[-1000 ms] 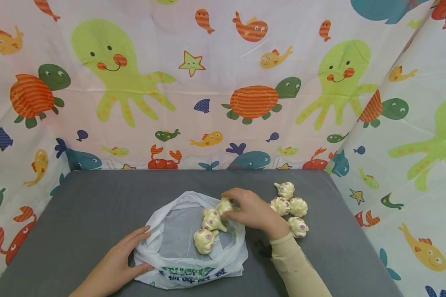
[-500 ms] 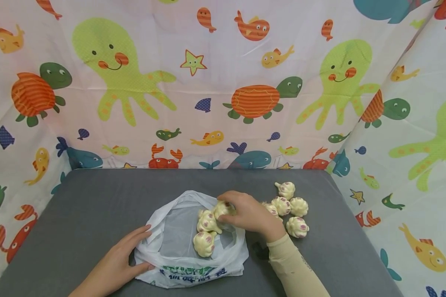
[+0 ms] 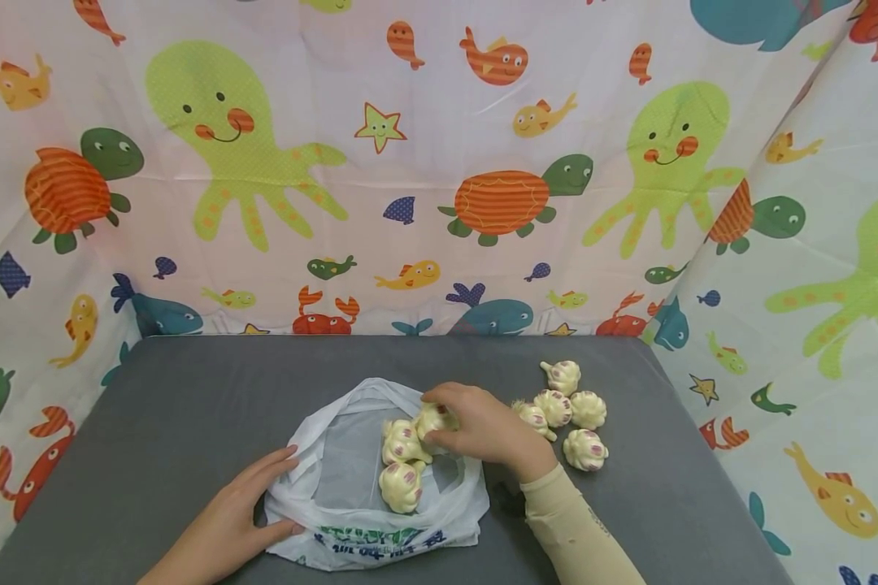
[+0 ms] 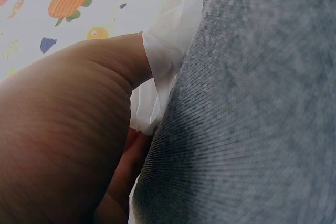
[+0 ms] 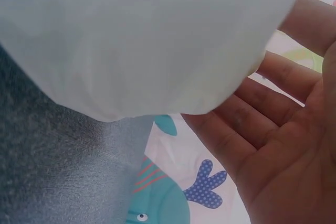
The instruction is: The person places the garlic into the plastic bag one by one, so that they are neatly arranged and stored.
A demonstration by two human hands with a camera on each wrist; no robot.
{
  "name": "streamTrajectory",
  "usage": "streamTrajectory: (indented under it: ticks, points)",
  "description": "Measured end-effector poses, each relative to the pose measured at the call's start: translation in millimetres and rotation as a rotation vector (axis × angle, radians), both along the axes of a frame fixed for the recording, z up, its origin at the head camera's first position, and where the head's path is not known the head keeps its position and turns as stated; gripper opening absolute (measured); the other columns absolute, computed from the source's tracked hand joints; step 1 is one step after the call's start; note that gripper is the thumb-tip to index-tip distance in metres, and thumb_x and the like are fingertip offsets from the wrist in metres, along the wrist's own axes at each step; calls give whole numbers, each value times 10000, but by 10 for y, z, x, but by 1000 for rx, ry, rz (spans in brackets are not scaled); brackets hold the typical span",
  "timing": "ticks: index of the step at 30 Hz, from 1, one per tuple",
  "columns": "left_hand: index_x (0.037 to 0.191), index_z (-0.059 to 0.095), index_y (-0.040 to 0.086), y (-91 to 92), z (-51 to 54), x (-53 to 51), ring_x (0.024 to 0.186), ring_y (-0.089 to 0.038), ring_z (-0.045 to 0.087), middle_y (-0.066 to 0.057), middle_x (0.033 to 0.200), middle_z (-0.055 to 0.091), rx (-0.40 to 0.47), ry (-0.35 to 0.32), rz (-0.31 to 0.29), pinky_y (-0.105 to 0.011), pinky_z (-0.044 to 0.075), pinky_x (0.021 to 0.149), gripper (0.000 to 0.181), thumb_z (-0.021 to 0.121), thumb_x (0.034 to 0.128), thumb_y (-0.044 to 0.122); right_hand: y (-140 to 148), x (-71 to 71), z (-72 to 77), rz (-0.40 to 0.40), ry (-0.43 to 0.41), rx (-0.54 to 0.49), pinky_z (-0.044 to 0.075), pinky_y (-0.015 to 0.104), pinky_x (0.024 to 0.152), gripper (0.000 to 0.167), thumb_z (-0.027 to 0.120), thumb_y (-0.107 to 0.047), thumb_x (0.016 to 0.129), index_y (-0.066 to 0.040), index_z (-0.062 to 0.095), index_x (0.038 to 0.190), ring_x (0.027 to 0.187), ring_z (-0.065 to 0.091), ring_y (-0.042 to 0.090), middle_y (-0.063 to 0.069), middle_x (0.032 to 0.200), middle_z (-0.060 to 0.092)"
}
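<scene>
Fingers of the right hand pinched a garlic, axis I couldn't tell, at the bag rim's two o'clock; left hand farther, fingers apart at nine.

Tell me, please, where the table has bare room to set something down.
The table is bare at its far left, beyond the left hand and bag, and along its right edge, past the five loose garlic bulbs. The bag's left side also looks free inside. It is crowded among those bulbs and where the right hand holds one bulb beside two others.
</scene>
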State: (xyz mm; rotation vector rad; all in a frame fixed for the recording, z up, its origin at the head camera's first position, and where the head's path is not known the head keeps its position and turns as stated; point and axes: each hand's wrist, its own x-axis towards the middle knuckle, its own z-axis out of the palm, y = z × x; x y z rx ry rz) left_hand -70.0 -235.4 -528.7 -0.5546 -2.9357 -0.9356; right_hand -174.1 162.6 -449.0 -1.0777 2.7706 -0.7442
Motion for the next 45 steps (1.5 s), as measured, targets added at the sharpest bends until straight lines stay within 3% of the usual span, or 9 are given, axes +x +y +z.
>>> streamTrajectory:
  ticks: [22, 45]
  points:
    - [1536, 625, 219, -5, 1, 11, 1435, -239, 560, 52, 1642, 518, 3, 22, -6, -575, 560, 1056, 867, 974, 797, 508, -79, 36, -15, 11, -40, 17, 554, 441, 1088, 569, 850, -342, 985, -46, 686, 1442, 1261, 668, 194, 43, 1394, 705]
    - [1535, 626, 200, -7, -14, 28, 1441, -256, 556, 33, 1642, 524, 8, 44, -12, -557, 563, 1056, 870, 997, 788, 445, -131, 44, -89, 51, -17, 46, 571, 421, 1052, 561, 846, -340, 989, -45, 688, 1439, 1215, 678, 180, 44, 1361, 707]
